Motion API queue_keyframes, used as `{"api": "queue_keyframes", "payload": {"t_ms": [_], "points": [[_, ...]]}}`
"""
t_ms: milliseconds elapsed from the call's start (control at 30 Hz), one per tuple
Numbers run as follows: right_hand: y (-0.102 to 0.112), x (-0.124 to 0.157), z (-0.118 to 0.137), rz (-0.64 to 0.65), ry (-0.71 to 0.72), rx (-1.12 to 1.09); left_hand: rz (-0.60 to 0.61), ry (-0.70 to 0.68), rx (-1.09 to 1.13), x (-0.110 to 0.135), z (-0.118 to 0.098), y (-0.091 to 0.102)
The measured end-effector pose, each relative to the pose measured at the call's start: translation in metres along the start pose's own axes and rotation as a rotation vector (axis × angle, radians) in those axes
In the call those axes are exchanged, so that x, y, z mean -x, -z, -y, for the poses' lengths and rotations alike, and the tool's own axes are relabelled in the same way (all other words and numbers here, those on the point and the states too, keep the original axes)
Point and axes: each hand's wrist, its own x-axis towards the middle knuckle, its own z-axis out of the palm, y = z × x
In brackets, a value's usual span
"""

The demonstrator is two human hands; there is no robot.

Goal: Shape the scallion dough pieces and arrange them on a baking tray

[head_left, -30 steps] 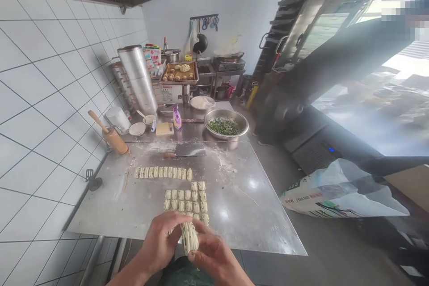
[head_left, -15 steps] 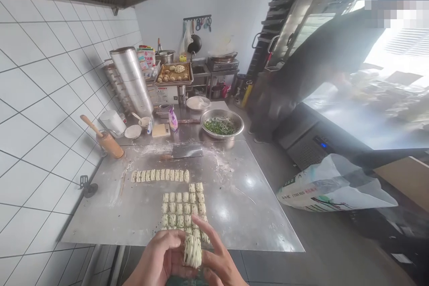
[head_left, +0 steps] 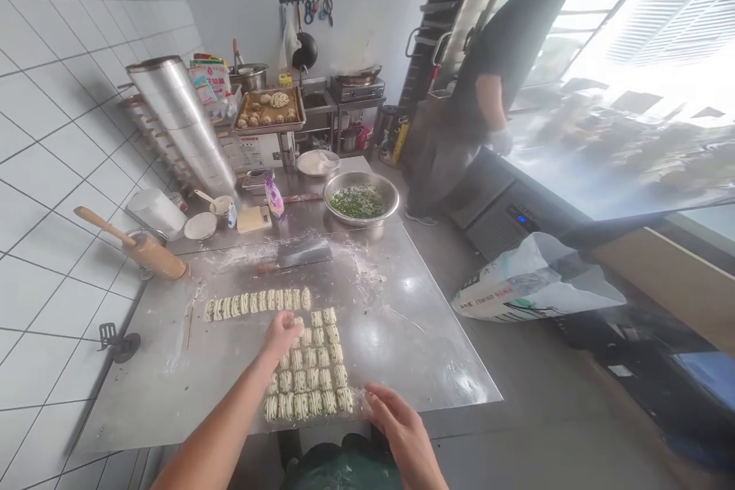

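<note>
My left hand reaches over the table, its fingertips closed on a piece of layered, green-flecked dough at the back of a block of similar dough pieces set in rows. Some of that piece is hidden behind the fingers. To the right of the block's front corner, my right hand hangs low by the table edge with loosely bent fingers and nothing visible in it. Behind the block lies a long cut row of the same dough.
A cleaver lies behind the row. Farther back are a steel bowl of chopped greens, a rolling pin, a kitchen scale and a tray of buns. A plastic bag and another person are at the right.
The dough piece held between both hands is now at the back of the block in my left hand. My right hand has moved away to the right. My view has shifted.
</note>
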Motion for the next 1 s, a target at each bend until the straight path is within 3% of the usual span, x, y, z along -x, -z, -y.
{"api": "queue_keyframes", "payload": {"t_ms": [67, 167, 367, 567, 733, 867, 1000], "points": [[0.013, -0.003, -0.002, -0.075, -0.035, -0.002, 0.034, 0.034, -0.039, -0.039, 0.009, -0.009], [0.028, -0.004, -0.001, -0.151, -0.112, -0.02, 0.073, 0.057, -0.121, -0.073, 0.021, -0.028], [0.043, -0.012, -0.016, -0.225, -0.167, -0.161, 0.043, 0.012, -0.325, -0.088, 0.034, -0.052], [0.059, -0.02, -0.044, -0.203, -0.178, -0.234, -0.09, -0.119, -0.524, -0.111, 0.0, -0.044], [0.052, -0.031, -0.05, -0.239, -0.145, -0.246, -0.027, -0.234, -0.604, -0.131, -0.04, -0.049], [0.026, -0.03, -0.022, -0.126, -0.105, -0.268, 0.08, -0.299, -0.543, -0.108, -0.066, -0.048], [-0.004, -0.02, 0.017, 0.108, -0.158, -0.385, 0.155, -0.451, -0.402, -0.03, -0.086, -0.023]]}}
